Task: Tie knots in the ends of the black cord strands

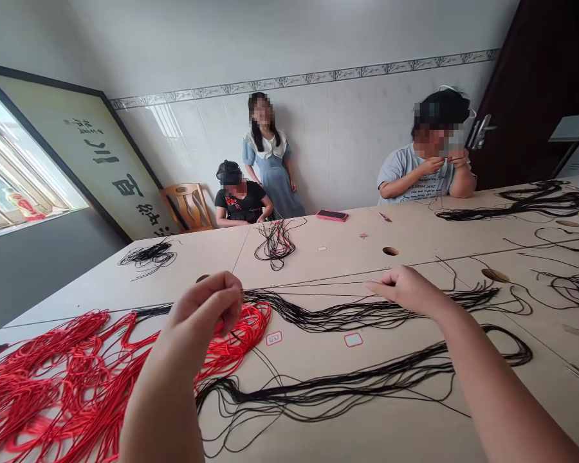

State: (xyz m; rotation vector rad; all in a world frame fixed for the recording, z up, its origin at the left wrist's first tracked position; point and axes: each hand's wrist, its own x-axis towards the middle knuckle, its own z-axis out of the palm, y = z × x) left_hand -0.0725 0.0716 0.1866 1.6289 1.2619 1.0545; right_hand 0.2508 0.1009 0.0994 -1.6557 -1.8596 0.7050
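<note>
Two thin strands of black cord (309, 285) run taut between my hands, above the table. My left hand (212, 302) is closed with its fingers curled round one end of the cord. At the other end, my right hand (403, 289) pinches the cord between thumb and fingers. Just below lies a long bundle of black cords (323, 318). A second black bundle (347, 379) stretches across the table nearer to me. Red cords (77, 373) spread in a loose heap to the left, partly hidden behind my left forearm.
Two small red-edged labels, one on the left (274, 338) and one on the right (353, 339), lie between the bundles. Across the table are a pink-cased phone (332, 215) and more cord bundles (275, 244). Two people sit opposite and one stands by the wall. The table has round holes (390, 251).
</note>
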